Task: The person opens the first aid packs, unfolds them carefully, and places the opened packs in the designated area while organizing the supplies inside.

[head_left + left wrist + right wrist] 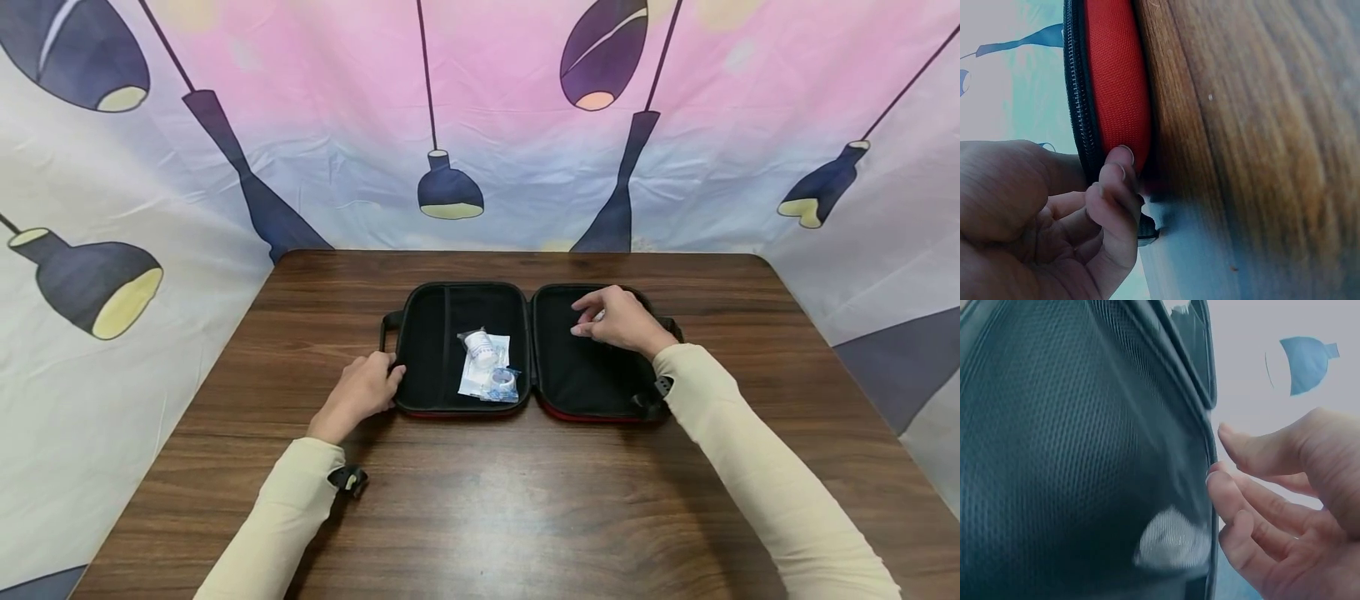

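An unzipped first-aid style case point(420, 358), black inside and red outside, lies spread flat on the table. My left hand point(363, 387) pinches the near left edge of it; in the left wrist view the thumb meets the zipper rim and the fingertips press the red fabric point(1116, 81). Above the right half point(562, 375), my right hand point(618, 318) hovers with thumb and fingers parted and nothing between them. Behind that half's mesh point(1054, 425) shows a white item point(1172, 544).
In the left half lie a white roll in clear wrapping point(481, 347), flat white-blue packets point(471, 385) and a wrapped tape roll point(502, 381). A carry handle point(388, 323) sticks out at the left. The wooden table point(480, 500) ends at a patterned cloth backdrop point(510, 183).
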A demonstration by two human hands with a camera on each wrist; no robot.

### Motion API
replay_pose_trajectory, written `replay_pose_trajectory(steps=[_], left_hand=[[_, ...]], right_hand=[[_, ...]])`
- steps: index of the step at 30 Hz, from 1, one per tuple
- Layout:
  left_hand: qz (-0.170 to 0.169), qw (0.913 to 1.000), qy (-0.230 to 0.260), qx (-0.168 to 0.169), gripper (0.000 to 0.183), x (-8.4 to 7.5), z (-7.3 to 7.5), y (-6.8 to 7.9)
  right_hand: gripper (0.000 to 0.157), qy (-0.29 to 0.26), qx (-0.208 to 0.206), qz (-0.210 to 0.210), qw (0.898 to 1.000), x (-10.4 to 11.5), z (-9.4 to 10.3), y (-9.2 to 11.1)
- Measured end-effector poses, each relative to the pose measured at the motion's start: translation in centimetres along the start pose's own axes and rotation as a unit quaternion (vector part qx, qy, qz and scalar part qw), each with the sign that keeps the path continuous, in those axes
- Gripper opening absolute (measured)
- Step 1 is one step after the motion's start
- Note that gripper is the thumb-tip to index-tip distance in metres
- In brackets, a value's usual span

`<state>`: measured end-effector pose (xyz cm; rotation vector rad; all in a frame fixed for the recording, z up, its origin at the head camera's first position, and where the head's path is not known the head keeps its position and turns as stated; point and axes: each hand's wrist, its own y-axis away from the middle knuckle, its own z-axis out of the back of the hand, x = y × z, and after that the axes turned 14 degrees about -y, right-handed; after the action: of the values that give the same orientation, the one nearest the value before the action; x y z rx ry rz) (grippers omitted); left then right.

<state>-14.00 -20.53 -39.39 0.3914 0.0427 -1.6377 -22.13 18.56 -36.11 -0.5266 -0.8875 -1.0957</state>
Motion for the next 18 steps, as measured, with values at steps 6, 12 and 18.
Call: replay_pose_trajectory(steps=[6, 12, 18], left_hand=[[-0.001, 1.0000, -0.003, -0.003, 0.038, 0.0, -0.1, -0.1], [0.000, 1.0000, -0.008, -0.005, 0.037, -0.1, 0.0, -0.1], [0.003, 0.9999, -0.008, -0.006, 0.036, -0.2, 0.1, 0.0]], right_hand=[[0.046, 0.013, 0.021, 0.015, 1.000, 1.6, -2.0, -0.8], [0.051, 0.034, 0.048, 0.033, 0.998, 3.4, -3.9, -1.7], [0.055, 0.053, 0.086, 0.041, 0.994, 4.9, -5.9, -2.5]])
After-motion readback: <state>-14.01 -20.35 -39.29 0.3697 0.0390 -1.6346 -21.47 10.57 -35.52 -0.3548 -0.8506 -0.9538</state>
